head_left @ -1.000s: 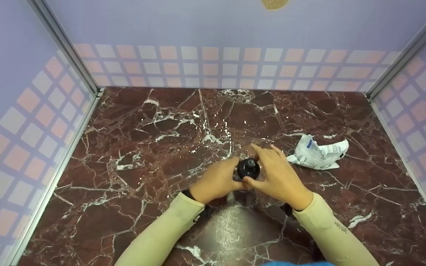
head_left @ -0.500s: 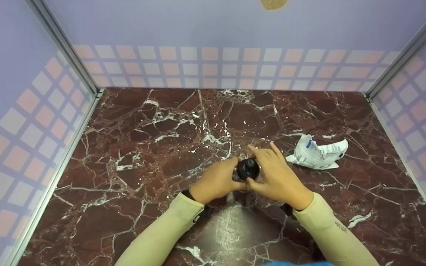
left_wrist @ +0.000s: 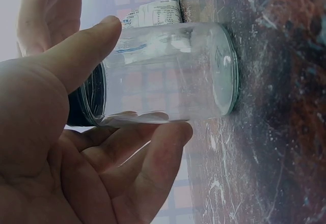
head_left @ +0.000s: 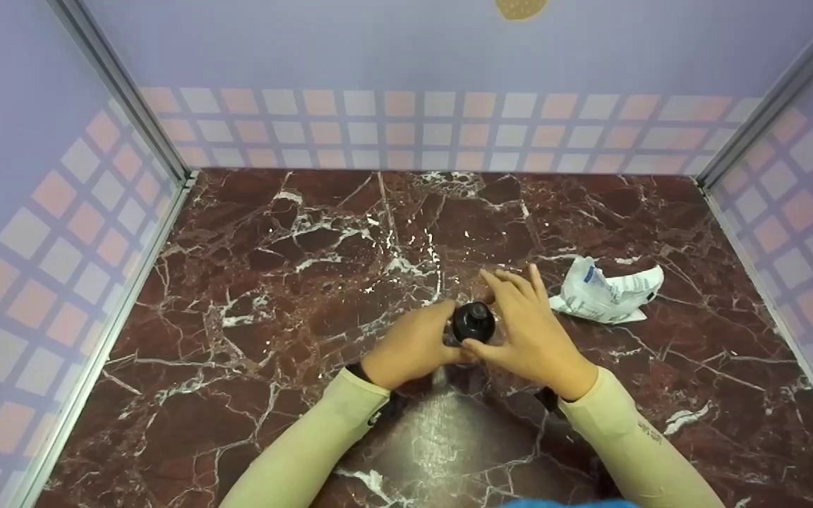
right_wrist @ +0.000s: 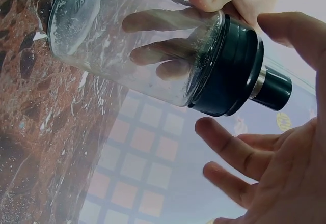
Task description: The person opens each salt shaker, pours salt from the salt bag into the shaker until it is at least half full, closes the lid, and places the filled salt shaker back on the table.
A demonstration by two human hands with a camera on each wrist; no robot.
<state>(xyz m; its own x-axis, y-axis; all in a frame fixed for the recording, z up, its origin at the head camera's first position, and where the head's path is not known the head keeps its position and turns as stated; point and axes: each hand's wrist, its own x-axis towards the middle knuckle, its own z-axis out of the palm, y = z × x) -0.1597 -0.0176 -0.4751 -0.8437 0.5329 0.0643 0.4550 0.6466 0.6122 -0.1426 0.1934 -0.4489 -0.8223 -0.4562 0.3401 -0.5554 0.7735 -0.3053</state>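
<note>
A clear glass jar [left_wrist: 163, 74] with a black lid [right_wrist: 229, 66] stands on the marble-patterned table near the middle in the head view. Its lid carries a short black knob [right_wrist: 275, 89]. My left hand [head_left: 410, 343] grips the glass body, with the thumb on one side and the fingers on the other. Pale specks cling to the inside of the glass. Around the lid, my right hand [head_left: 530, 335] holds its fingers spread; in the right wrist view a gap shows between the fingertips [right_wrist: 206, 127] and the lid.
To the right of my right hand lies a crumpled white plastic packet [head_left: 607, 293] with print on it. White specks are scattered on the dark red table [head_left: 308, 303] beyond the hands. Tiled-pattern walls [head_left: 442, 127] close off the back and both sides.
My right hand's fingers shift around the lid and now stand straighter and more spread. The left hand and the jar stay in place. The packet has not moved.
</note>
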